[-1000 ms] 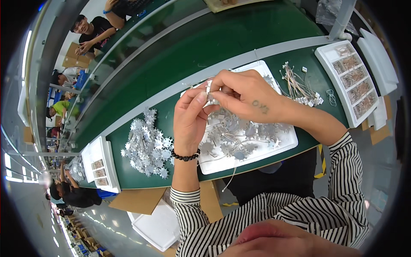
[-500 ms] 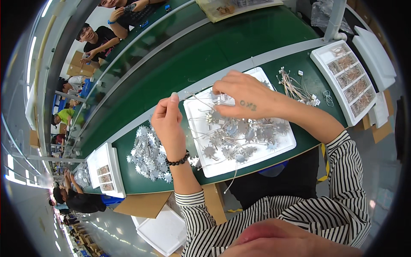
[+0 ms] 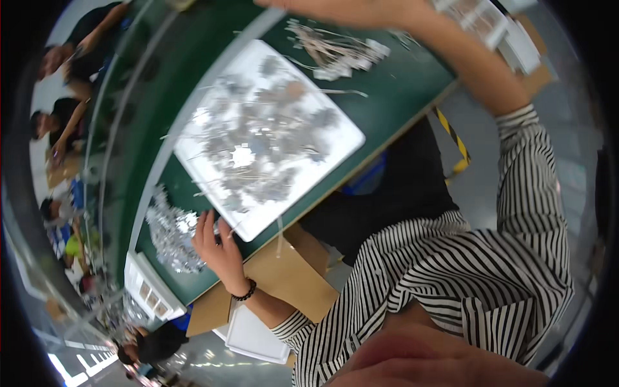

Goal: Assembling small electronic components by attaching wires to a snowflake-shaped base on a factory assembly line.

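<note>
My left hand, with a dark bead bracelet at the wrist, is at the right edge of a heap of loose silver star-shaped metal pieces. Its fingers are stretched and apart; I see nothing held. My right hand reaches to the top edge of the view, partly cut off and blurred, so its grip is hidden. Between them a white tray lies turned on the green table, with many silver star pieces and thin wires in it. Some wires hang over its rim.
A bundle of pale wires with white connectors lies beyond the tray. White compartment boxes stand at the upper right and lower left. Cardboard sits below the table edge. Other people are across the left side.
My left hand has come down from beside the tray to the star heap, its fingers opening. My right hand has left the tray and reached far up. The whole view has turned.
</note>
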